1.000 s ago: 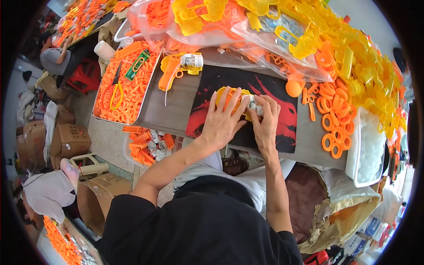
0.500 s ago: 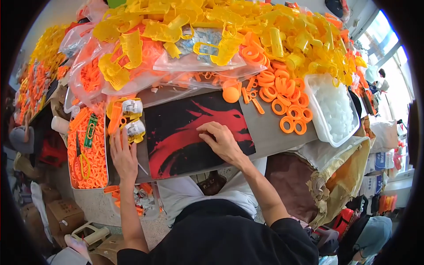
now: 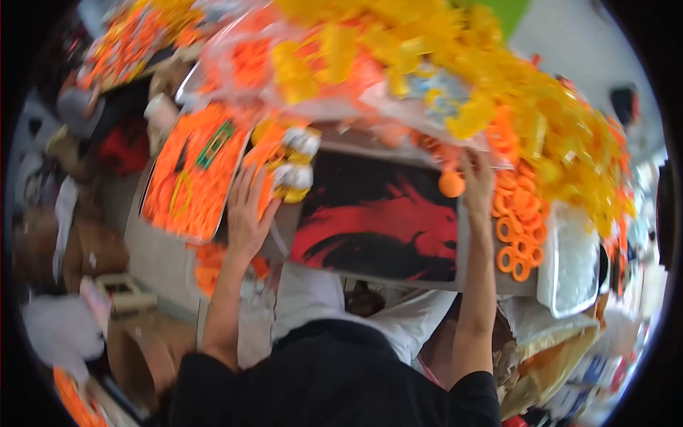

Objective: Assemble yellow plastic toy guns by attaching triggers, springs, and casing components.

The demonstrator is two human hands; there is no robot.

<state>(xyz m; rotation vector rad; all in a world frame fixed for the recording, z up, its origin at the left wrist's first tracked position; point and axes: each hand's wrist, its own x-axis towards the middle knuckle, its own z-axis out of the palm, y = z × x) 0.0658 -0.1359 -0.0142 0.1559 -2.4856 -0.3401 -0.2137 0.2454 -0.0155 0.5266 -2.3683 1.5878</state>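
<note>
Frame is motion-blurred, fine detail is soft. Left hand [image 3: 249, 213] lies flat and open, fingers spread, at about 9 o'clock of the black-and-red mat [image 3: 377, 220]; fingertips touch the yellow-and-white assembled parts [image 3: 293, 171] stacked at the mat's 10 o'clock corner, not gripping them. Just left of that hand: tray of orange parts [image 3: 188, 178], with a green piece lying on top. Right hand [image 3: 478, 186] is stretched out to the mat's 2 o'clock corner, fingers extended; orange ball-shaped piece [image 3: 451, 184] sits right against its thumb side, touching or nearly so. Cannot tell whether the hand actually grips it, too blurred. Orange rings [image 3: 516, 228] are piled at 3 o'clock of the mat, just right of the right forearm. Clear plastic tub [image 3: 576, 263] beyond them at 4 o'clock. Big heap of yellow plastic parts [image 3: 455, 64] runs from 12 to 2 o'clock, partly in clear bags.
</note>
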